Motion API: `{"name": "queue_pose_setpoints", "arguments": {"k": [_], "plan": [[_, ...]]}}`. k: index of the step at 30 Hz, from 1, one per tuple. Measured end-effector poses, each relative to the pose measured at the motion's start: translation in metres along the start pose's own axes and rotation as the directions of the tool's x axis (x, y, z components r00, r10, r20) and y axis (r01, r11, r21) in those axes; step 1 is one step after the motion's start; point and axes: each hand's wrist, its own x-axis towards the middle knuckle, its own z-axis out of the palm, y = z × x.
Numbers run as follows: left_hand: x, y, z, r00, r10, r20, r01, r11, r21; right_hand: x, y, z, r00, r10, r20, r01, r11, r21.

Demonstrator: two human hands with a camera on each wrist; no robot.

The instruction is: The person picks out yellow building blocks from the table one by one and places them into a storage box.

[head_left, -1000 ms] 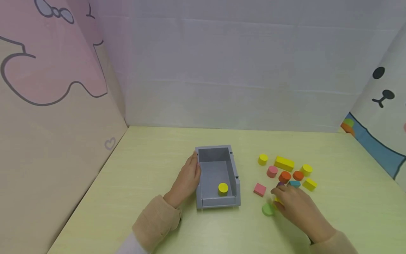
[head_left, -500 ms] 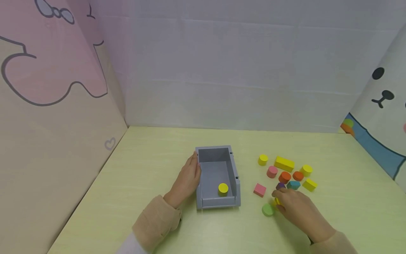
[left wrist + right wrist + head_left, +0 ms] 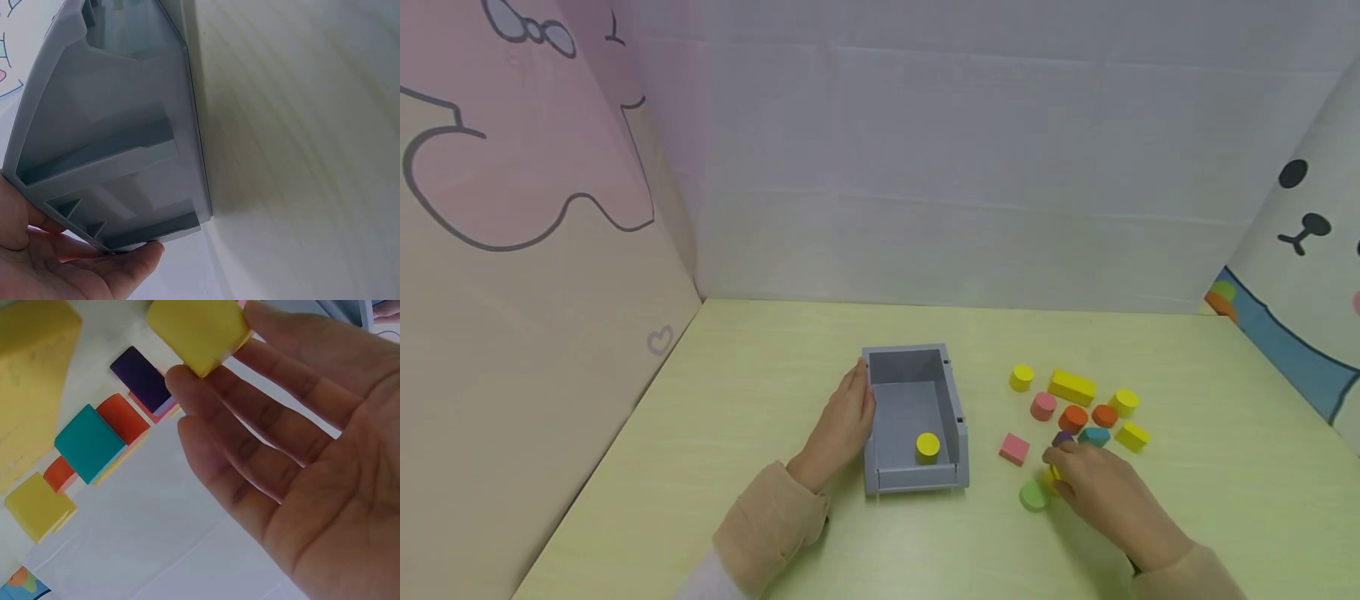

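Note:
My left hand (image 3: 838, 429) holds the left side of a grey plastic bin (image 3: 904, 478). In the left wrist view, the fingers (image 3: 134, 265) curl at a corner of the bin's outer wall (image 3: 125, 131). A yellow cylinder (image 3: 927, 448) stands inside the bin, close to its low front lip. To the right, my right hand (image 3: 1101, 492) pinches a yellow block (image 3: 200, 334) between thumb and fingertips, low over the table; the hand partly covers it in the head view. A green disc (image 3: 1033, 497) lies just left of that block, and a purple block (image 3: 1063, 438) just beyond the fingers.
Around the right hand lie a pink block (image 3: 1015, 449), a pink cylinder (image 3: 1043, 406), orange cylinders (image 3: 1073, 418), a teal block (image 3: 1094, 437), a long yellow block (image 3: 1072, 387) and several smaller yellow pieces (image 3: 1132, 437). A white sheet (image 3: 955, 183) closes off the table's back.
The right hand's fingers have shifted slightly around the yellow block, and more of the purple and teal blocks shows than a second ago. The left hand and the bin hold still.

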Motion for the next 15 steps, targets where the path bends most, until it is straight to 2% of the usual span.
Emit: {"name": "queue_pose_setpoints", "arguments": {"k": [8, 15], "plan": [[0.0, -0.001, 0.001, 1.0, 0.009, -0.01, -0.009, 1.0, 0.005, 0.003, -0.001, -0.005, 0.995, -0.052, -0.088, 0.048, 0.998, -0.04], [0.0, -0.001, 0.001, 1.0, 0.004, -0.009, -0.004, 1.0, -0.002, 0.008, -0.003, -0.012, 0.982, -0.084, -0.172, 0.074, 0.995, -0.062]]}}
